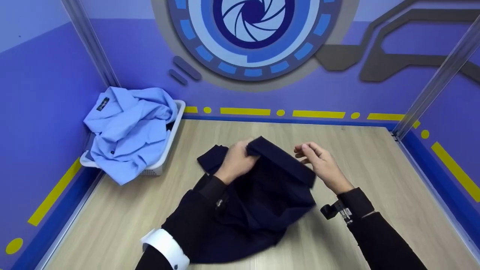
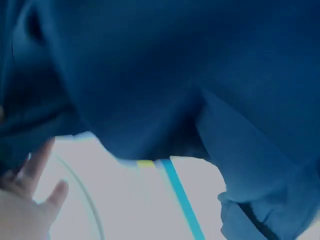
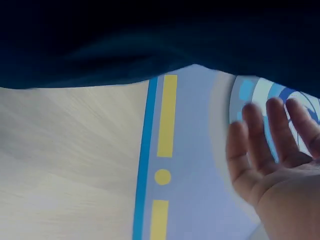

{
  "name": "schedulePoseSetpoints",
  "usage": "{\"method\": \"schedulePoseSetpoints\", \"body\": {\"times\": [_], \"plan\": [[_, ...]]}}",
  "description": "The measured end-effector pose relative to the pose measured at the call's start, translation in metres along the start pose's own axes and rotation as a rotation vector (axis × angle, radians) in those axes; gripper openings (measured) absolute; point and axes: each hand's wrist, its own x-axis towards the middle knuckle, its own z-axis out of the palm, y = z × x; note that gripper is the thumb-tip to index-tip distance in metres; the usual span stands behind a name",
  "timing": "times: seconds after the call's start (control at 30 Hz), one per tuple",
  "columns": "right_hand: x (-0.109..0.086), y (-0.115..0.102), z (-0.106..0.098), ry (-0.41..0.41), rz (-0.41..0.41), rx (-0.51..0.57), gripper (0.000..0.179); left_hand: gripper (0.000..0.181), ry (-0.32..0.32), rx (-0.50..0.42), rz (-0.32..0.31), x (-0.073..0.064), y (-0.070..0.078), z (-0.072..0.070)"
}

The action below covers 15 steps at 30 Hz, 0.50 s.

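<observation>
One dark navy garment sits bunched, partly raised, over the bench; I see the left hand with fingers gripping its folded band, the right hand relaxed, empty. One-sided support could twist the band.

One left hand and one right hand are showing, with one dark garment and one blue garment bearing one label. One basket, one table, one white band and two posts are appearing. Five yellow dots are marking three walls: three behind, one either side.
</observation>
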Motion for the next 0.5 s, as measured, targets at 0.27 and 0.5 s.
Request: {"method": "schedulePoseSetpoints", "body": {"times": [0.27,0.5], "plan": [[-0.008,0.006,0.009,-0.194,0.284,-0.218,0.072,0.025,0.388,0.159,0.021,0.007,0.010,-0.016],[-0.013,0.010,0.026,-0.343,0.481,-0.146,0.028,0.016,0.530,0.240,0.258,0.012,0.034,-0.023]]}}
